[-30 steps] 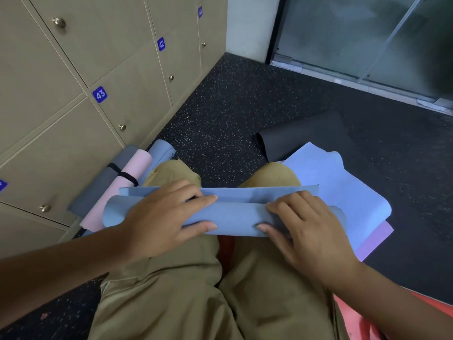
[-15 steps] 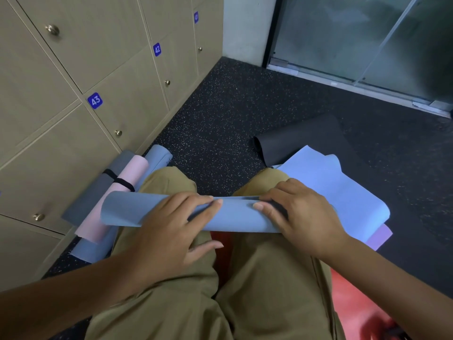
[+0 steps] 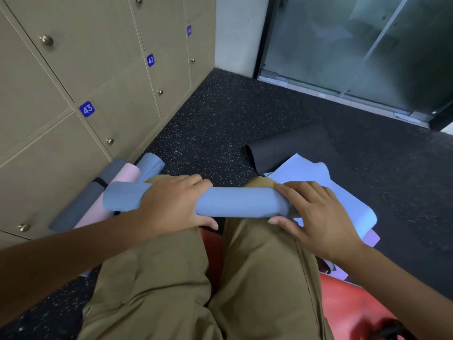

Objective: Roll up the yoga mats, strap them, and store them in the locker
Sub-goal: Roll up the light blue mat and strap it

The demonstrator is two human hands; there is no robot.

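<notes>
A blue yoga mat (image 3: 240,202), rolled into a tube, lies across my knees. My left hand (image 3: 169,207) grips its left part, fingers over the top and thumb underneath. My right hand (image 3: 316,217) grips the right end the same way. Three rolled mats lie on the floor against the lockers (image 3: 98,69): a grey one (image 3: 81,204) with a black strap, a pink one (image 3: 125,175) and a blue one (image 3: 152,165). All locker doors in view are closed.
A black mat (image 3: 289,148), partly rolled, lies on the speckled floor beyond my right knee. A light blue mat (image 3: 343,200) lies loosely over a purple one (image 3: 371,238) at my right. A red mat (image 3: 343,303) is under me. A glass door (image 3: 355,45) stands ahead.
The loose flap of the blue mat has been rolled in, leaving a tighter tube. Both hands have shifted forward over the roll towards my knees.
</notes>
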